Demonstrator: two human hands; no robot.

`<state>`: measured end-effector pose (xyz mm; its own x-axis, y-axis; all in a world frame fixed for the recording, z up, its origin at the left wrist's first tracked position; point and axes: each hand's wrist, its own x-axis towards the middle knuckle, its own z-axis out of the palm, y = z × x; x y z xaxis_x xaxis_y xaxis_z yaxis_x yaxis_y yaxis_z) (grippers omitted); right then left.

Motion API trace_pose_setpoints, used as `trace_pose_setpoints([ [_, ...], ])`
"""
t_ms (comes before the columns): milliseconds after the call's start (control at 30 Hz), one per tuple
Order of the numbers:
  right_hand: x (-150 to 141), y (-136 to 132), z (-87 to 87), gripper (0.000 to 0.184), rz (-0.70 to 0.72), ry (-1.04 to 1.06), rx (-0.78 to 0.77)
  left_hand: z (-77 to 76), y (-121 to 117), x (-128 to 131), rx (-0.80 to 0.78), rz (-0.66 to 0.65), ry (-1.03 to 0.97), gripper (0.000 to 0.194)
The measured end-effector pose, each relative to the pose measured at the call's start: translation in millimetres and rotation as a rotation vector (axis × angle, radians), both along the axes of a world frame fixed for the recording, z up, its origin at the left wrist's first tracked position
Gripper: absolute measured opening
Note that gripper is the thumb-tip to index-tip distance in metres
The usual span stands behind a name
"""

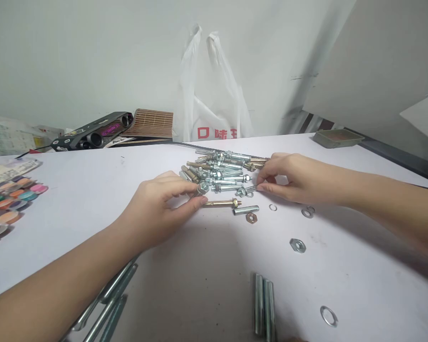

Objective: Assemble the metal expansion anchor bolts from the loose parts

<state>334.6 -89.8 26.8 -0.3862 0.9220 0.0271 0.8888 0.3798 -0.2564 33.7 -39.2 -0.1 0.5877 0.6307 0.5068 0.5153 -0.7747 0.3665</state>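
My left hand [166,202] pinches a silvery expansion bolt [202,189] between thumb and fingers, its nut end poking out past the fingertips. Just beyond the thumb lies a brassy expansion bolt [221,204]. My right hand [287,178] has its thumb and fingers closed at the end of a silvery bolt [250,189] at the right front of the pile. A heap of silvery and brassy expansion bolts [223,166] spreads between and behind both hands. In front of it lie a loose metal sleeve [246,210] and a brassy hex nut [251,218].
Washers [328,316] and a large silvery nut [298,245] lie at right. Metal sleeves [264,304] rest near the front; long rods [109,308] lie beneath my left forearm. Behind stand a white plastic bag [214,104] and a black device [96,133]. Coloured discs [14,199] sit left.
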Motion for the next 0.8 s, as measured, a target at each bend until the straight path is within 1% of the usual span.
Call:
trace_pose_setpoints([
  [100,2,-5,1.8,0.028,-0.031,-0.030,0.005,0.1,0,0,-0.006,-0.008,0.004,0.015],
  [200,2,-5,0.6,0.033,0.030,-0.073,0.019,0.6,0,0,-0.009,-0.008,0.007,0.015],
  [333,3,-1,-3.0,0.029,0.086,-0.102,-0.024,1.3,-1,1,-0.009,-0.006,0.013,0.015],
  [467,-2,3,-6.9,0.027,0.093,-0.002,-0.026,1.4,-1,1,-0.033,0.011,0.011,0.016],
  [600,-12,2,-13.4,0.028,0.017,0.116,0.068,1.3,-2,0,-0.052,0.021,0.007,0.015],
  [633,-14,1,-15.4,0.027,0.019,0.138,0.098,1.4,-2,0,-0.058,0.017,0.008,0.014],
  [667,-15,-1,-17.3,0.026,0.042,0.150,0.122,1.5,-2,0,-0.063,0.012,0.008,0.014],
  [733,-14,-3,-20.7,0.021,0.152,0.137,0.159,1.6,-1,1,-0.075,0.007,0.010,0.014],
  [800,-9,-4,-22.9,0.025,0.287,0.105,0.207,1.7,-1,1,-0.083,0.005,0.008,0.015],
])
